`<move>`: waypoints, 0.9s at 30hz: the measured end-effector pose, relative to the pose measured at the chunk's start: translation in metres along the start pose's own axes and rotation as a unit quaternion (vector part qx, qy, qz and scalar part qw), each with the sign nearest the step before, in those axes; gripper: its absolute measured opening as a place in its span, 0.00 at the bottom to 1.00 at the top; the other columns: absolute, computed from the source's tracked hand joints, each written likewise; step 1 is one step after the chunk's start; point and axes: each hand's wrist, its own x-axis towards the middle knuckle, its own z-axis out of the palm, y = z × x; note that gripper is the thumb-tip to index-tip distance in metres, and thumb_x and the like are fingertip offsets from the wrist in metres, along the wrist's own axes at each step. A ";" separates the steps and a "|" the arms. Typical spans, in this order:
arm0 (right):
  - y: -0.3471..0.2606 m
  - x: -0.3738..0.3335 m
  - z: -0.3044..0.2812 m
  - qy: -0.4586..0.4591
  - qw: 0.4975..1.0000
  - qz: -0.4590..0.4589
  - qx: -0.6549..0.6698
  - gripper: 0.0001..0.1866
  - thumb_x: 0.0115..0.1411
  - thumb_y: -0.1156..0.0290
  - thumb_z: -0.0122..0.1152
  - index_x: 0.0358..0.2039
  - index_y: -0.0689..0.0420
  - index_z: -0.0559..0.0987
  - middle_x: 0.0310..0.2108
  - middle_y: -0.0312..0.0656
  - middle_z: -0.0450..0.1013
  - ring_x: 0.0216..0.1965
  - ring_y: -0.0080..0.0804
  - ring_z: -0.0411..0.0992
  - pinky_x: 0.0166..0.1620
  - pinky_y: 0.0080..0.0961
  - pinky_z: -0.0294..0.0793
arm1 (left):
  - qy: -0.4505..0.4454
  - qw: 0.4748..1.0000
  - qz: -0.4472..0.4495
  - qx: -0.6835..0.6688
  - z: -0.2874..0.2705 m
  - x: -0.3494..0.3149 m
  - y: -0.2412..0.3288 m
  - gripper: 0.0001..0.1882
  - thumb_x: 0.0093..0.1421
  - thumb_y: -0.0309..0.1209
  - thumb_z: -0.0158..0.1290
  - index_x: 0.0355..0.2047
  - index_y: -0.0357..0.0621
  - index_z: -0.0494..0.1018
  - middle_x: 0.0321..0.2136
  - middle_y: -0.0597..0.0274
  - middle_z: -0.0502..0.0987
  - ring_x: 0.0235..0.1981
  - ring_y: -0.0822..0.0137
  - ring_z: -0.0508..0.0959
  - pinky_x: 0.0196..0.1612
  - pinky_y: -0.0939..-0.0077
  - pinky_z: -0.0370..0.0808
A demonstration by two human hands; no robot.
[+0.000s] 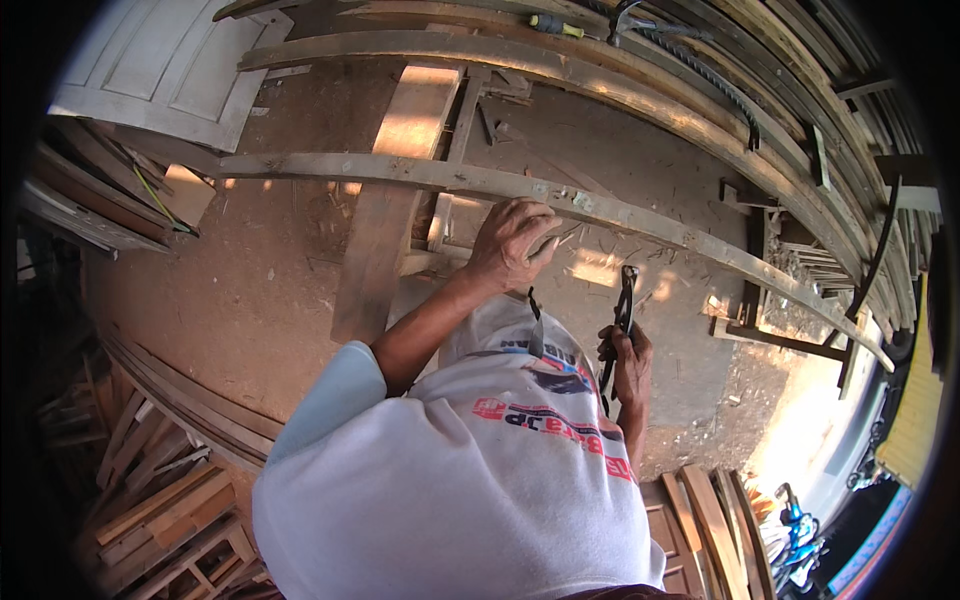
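A long, narrow wooden batten (450,177) crosses in front of me from left to right, with pale marks along its top. My left hand (515,245) is at its near edge, thumb and fingers curled together. Whatever it may pinch is too small to make out. To the right and nearer my body, my right hand (630,362) is wrapped round the handles of dark metal pincers (627,298). Their head points away from me, a little short of the batten.
Wide planks (375,250) lie under the batten. Long timbers (600,80) are stacked beyond, with a yellow-handled tool (556,26) and a hammer (617,22) on top. A white panelled door (165,75) is at far left; wood offcuts (165,515) are piled at near left.
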 end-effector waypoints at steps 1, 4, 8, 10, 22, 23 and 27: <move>-0.014 0.012 -0.004 0.003 1.000 -0.015 -0.009 0.18 0.69 0.60 0.51 0.34 0.63 0.78 0.21 0.37 0.73 0.24 0.23 0.71 0.30 0.24 0.71 | -0.001 1.000 -0.013 0.011 0.004 0.008 -0.005 0.20 0.51 0.26 0.65 0.45 0.43 0.77 0.44 0.56 0.77 0.49 0.53 0.76 0.53 0.56 0.72; -0.051 0.047 -0.023 -0.019 0.997 -0.065 -0.040 0.21 0.69 0.54 0.54 0.39 0.64 0.78 0.25 0.39 0.74 0.27 0.23 0.72 0.34 0.25 0.73 | -0.020 0.998 -0.056 0.026 0.021 0.014 -0.008 0.25 0.51 0.28 0.65 0.50 0.43 0.75 0.49 0.56 0.74 0.54 0.52 0.73 0.57 0.53 0.68; -0.080 0.111 -0.044 0.030 0.983 -0.133 -0.124 0.21 0.66 0.60 0.57 0.51 0.64 0.78 0.26 0.38 0.73 0.28 0.23 0.70 0.34 0.25 0.72 | -0.041 0.992 -0.092 0.070 0.032 0.023 -0.017 0.25 0.53 0.31 0.65 0.52 0.44 0.75 0.51 0.57 0.73 0.55 0.53 0.72 0.57 0.53 0.66; -0.095 0.146 -0.057 0.038 0.967 -0.154 -0.199 0.23 0.65 0.62 0.57 0.55 0.64 0.76 0.28 0.40 0.74 0.28 0.25 0.70 0.36 0.26 0.72 | -0.044 0.989 -0.112 0.084 0.035 0.030 -0.015 0.25 0.53 0.31 0.65 0.52 0.44 0.75 0.51 0.57 0.73 0.54 0.53 0.72 0.56 0.54 0.66; -0.160 0.394 -0.126 0.091 0.761 -0.360 -0.532 0.28 0.65 0.61 0.60 0.64 0.54 0.69 0.50 0.55 0.74 0.51 0.56 0.72 0.53 0.48 0.70 | 0.074 0.961 -0.251 0.087 0.060 0.045 0.004 0.12 0.55 0.27 0.62 0.41 0.47 0.79 0.41 0.58 0.76 0.45 0.53 0.77 0.51 0.56 0.71; -0.153 0.403 -0.126 0.087 0.763 -0.351 -0.535 0.27 0.65 0.60 0.59 0.63 0.54 0.70 0.50 0.55 0.73 0.51 0.56 0.72 0.52 0.49 0.69 | 0.082 0.958 -0.255 0.102 0.064 0.044 0.005 0.11 0.55 0.27 0.62 0.40 0.47 0.79 0.40 0.57 0.76 0.44 0.53 0.77 0.51 0.57 0.71; -0.139 0.421 -0.127 0.075 0.773 -0.337 -0.533 0.25 0.66 0.58 0.57 0.61 0.56 0.72 0.52 0.56 0.72 0.52 0.55 0.71 0.52 0.51 0.68 | 0.116 0.947 -0.263 0.143 0.077 0.043 0.001 0.10 0.55 0.27 0.63 0.39 0.45 0.79 0.40 0.57 0.77 0.44 0.52 0.77 0.50 0.57 0.71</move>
